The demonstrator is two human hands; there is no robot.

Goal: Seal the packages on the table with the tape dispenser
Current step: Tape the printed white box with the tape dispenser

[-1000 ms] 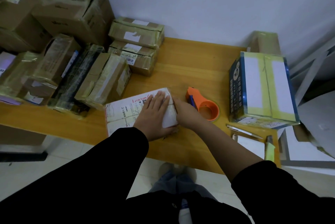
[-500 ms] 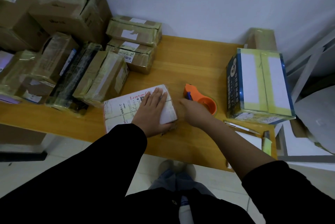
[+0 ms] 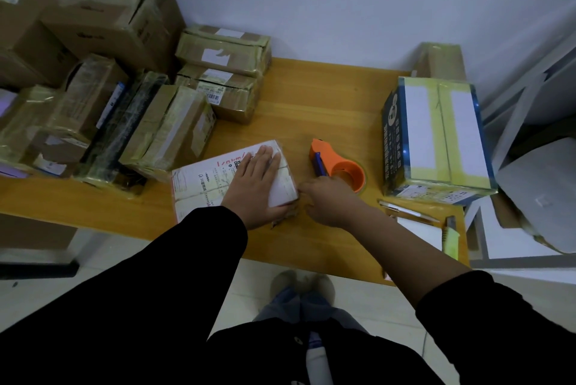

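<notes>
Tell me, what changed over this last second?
The right hand slid slightly rightward, off the end of the white-labelled package and toward the orange tape dispenser; no grasp of it shows. The left hand stayed flat on the package. Package and dispenser did not shift on the table.
</notes>
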